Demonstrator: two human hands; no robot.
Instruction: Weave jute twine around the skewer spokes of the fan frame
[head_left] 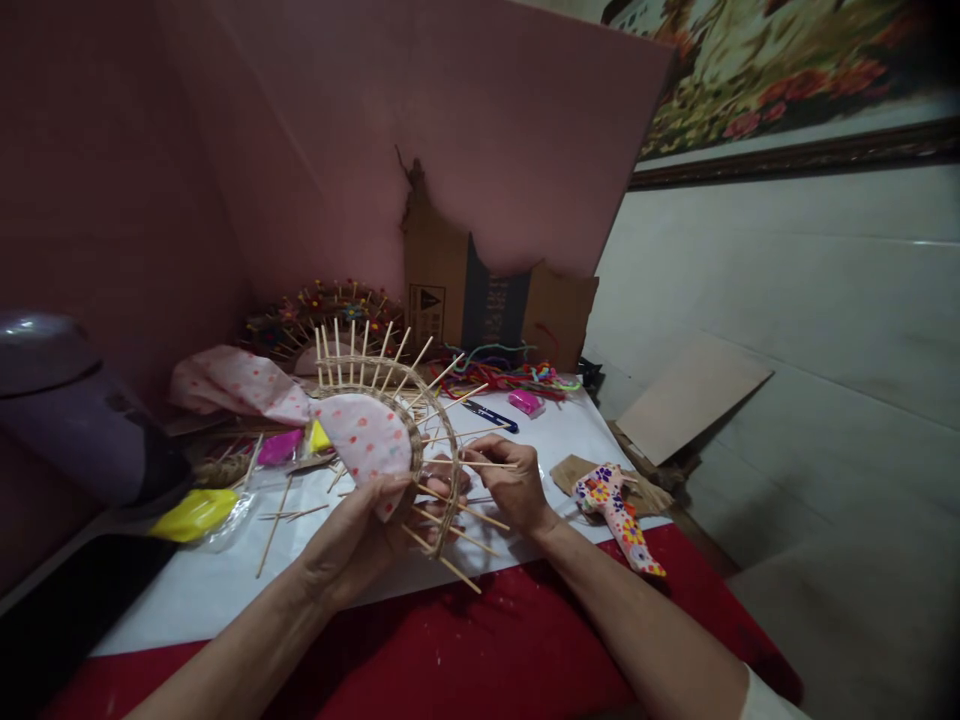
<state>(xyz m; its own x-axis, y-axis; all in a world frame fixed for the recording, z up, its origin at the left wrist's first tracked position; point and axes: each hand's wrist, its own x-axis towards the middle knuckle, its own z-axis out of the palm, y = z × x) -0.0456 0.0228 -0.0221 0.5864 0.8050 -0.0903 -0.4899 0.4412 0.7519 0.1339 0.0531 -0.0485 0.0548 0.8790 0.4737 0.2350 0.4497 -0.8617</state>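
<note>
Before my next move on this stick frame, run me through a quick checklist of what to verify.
1. Grip: left hand holds the frame at its lower edge: ok.
2. Pinch: right hand holds one stick at the frame's right side: ok.
3. Fan: top sticks evenly spaced: ok.
4. Weave: woven band tight: cannot tell, blurred.
5. Supply: spare sticks on the table near the left hand: ok.

A half-round woven basket frame (420, 440) of tan cord, with thin wooden sticks fanning outward and pink dotted fabric inside, is held tilted above the white tabletop (225, 585).
</note>
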